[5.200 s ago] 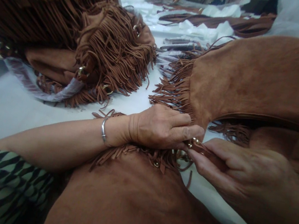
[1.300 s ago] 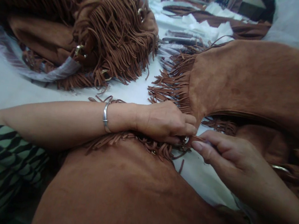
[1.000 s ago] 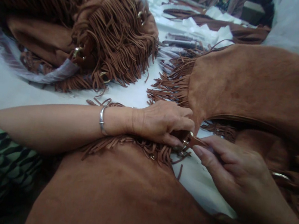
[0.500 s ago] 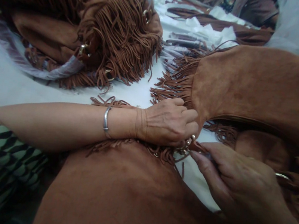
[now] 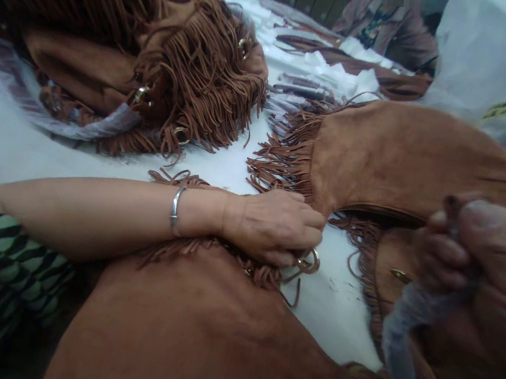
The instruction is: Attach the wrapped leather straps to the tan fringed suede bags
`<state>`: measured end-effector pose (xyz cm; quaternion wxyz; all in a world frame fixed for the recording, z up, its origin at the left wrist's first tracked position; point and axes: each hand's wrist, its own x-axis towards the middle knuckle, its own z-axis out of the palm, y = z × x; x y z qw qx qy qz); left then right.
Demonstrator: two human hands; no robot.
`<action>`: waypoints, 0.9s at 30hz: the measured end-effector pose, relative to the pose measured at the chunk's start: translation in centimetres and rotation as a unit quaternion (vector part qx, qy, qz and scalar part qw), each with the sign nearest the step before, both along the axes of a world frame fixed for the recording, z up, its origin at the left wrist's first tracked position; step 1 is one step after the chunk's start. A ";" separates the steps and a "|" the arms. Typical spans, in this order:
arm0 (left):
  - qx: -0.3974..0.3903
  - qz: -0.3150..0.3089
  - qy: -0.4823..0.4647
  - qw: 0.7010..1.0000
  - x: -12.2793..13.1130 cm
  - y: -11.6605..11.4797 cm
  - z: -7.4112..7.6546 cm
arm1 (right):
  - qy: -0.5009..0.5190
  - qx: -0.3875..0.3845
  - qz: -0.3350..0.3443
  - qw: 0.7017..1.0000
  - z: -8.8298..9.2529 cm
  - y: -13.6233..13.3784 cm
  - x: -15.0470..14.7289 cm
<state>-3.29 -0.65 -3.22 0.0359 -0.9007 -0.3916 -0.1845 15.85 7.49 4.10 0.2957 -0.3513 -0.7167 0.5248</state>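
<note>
A brown suede bag [image 5: 210, 336] with fringe lies in front of me, its plain side up. My left hand [image 5: 278, 225] is closed on the bag's far edge; a gold metal ring [image 5: 309, 261] shows just below its fingers. What exactly the fingers pinch is hidden under the hand. At the right, my right hand [image 5: 503, 274] is closed on the end of a bag strap [image 5: 407, 368]. Clear plastic is wrapped around this strap, which hangs down from the fist, apart from the ring. The right hand is somewhat blurred.
Fringed brown bags [image 5: 195, 71] are piled at the upper left, one with a plastic-wrapped strap [image 5: 114, 123]. Another suede bag [image 5: 411, 163] lies at the right. Dark brown straps [image 5: 385, 79] lie farther back on the white table. A person [image 5: 389, 25] sits behind, near a clear plastic bag [image 5: 490, 54].
My right hand has moved right and up, away from the metal ring, bringing the wrapped strap into view. My left hand stays on the bag. The view has shifted slightly.
</note>
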 end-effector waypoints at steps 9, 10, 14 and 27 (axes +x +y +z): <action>0.008 0.114 -0.326 0.938 -0.8 0.5 -0.9 | 0.035 -0.204 0.110 0.972 -3.7 1.0 -0.2; 0.020 0.127 -0.343 0.931 -0.7 0.6 -1.0 | 0.041 -0.190 0.101 0.976 -3.9 1.1 -0.3; 0.047 0.099 -0.358 0.927 -0.6 0.9 -1.4 | 0.041 -0.157 0.102 0.981 -4.0 1.2 -0.2; 0.105 0.044 -0.372 0.921 -0.9 1.0 -1.7 | 0.055 -0.205 0.181 0.960 -3.8 1.0 -0.1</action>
